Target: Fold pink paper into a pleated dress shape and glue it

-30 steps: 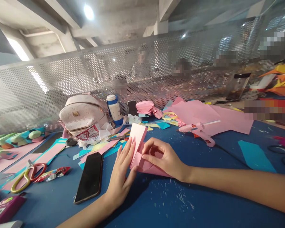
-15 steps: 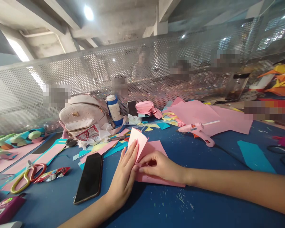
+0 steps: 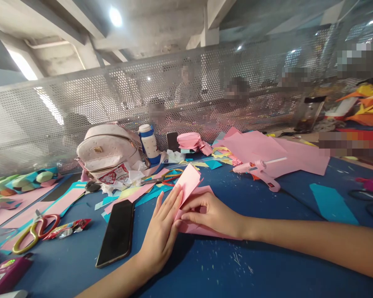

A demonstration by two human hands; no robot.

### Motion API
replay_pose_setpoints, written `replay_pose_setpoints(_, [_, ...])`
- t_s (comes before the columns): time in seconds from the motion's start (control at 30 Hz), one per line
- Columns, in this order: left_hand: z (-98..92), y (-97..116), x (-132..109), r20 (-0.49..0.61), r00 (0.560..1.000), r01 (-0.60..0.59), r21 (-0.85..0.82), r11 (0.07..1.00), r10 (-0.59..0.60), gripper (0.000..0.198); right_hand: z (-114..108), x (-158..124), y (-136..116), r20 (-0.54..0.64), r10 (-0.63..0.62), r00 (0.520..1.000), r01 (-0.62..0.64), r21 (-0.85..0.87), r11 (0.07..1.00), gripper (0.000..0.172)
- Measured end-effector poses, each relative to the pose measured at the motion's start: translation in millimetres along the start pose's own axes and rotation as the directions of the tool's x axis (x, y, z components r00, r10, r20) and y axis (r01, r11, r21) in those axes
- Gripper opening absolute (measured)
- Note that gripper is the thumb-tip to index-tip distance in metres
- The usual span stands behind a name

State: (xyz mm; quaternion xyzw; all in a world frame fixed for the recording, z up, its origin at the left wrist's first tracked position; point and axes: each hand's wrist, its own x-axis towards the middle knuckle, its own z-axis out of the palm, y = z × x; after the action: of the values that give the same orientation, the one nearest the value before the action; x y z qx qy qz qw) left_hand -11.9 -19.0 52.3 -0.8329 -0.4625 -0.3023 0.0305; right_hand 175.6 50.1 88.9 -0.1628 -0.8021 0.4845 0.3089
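Note:
A sheet of pink paper (image 3: 190, 180) is folded, one part standing up and the rest spread on the blue table. My left hand (image 3: 162, 231) lies along the fold's left side, fingers straight, with the paper held between them and the thumb. My right hand (image 3: 216, 215) pinches the same paper from the right, its thumb and forefinger close to my left thumb. Part of the sheet is hidden beneath my right hand. Left of my left hand lies a black phone (image 3: 115, 234).
A pink glue gun (image 3: 257, 170) with a cord rests at right, before large pink sheets (image 3: 286, 153). At left are scissors (image 3: 34, 234) and a snack wrapper (image 3: 70, 228). A backpack (image 3: 110, 145) and a bottle (image 3: 149, 142) stand behind, near a perforated metal panel (image 3: 118, 91).
The raised part of the pink paper has tilted to the right and narrowed. My right hand has shifted slightly up along it. Orange-handled scissors behind the paper are now more visible.

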Motion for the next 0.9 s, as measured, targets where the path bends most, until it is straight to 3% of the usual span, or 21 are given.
replay_pose_setpoints(0.23, [-1.8,-2.5,2.8,-0.026,0.99,-0.127,0.281,0.951,0.139,0.059,-1.8,1.0,-3.0,-0.036,-0.047,0.998,0.044,-0.079,0.996,0.013])
replay_pose_setpoints(0.4, [-1.0,-1.4,4.2,-0.044,0.985,-0.142,0.34,0.93,0.167,0.057,-4.0,-0.5,-2.5,-0.038,-0.121,0.992,0.11,-0.224,0.968,0.016])
replay_pose_setpoints(0.53, [-4.6,-2.0,6.0,-0.062,0.982,-0.146,0.345,0.927,0.177,0.054,-9.2,-1.8,-3.0,-0.072,-0.266,0.961,0.209,-0.438,0.874,0.014])
replay_pose_setpoints(0.63, [-9.2,-1.9,8.0,-0.075,0.98,-0.147,0.341,0.928,0.183,0.051,-13.3,-2.1,-10.1,-0.037,-0.462,0.886,0.338,-0.63,0.699,0.017])
replay_pose_setpoints(0.7, [-11.0,-0.8,9.8,-0.109,0.975,-0.148,0.338,0.929,0.195,0.047,-14.9,-1.5,-19.5,0.036,-0.597,0.801,0.4,-0.774,0.49,0.021])
replay_pose_setpoints(0.77, [-11.4,1.2,11.7,-0.17,0.961,-0.15,0.342,0.928,0.218,0.042,-15.3,0.0,-30.8,0.133,-0.655,0.744,0.403,-0.871,0.28,0.018])
replay_pose_setpoints(0.83, [-10.9,4.0,13.6,-0.212,0.951,-0.147,0.339,0.929,0.227,0.037,-14.6,2.1,-41.2,0.21,-0.639,0.74,0.387,-0.91,0.149,0.01])
replay_pose_setpoints(0.9, [-10.6,6.6,14.9,-0.202,0.956,-0.138,0.321,0.937,0.211,0.034,-13.4,4.4,-48.1,0.252,-0.601,0.758,0.384,-0.918,0.099,0.012])
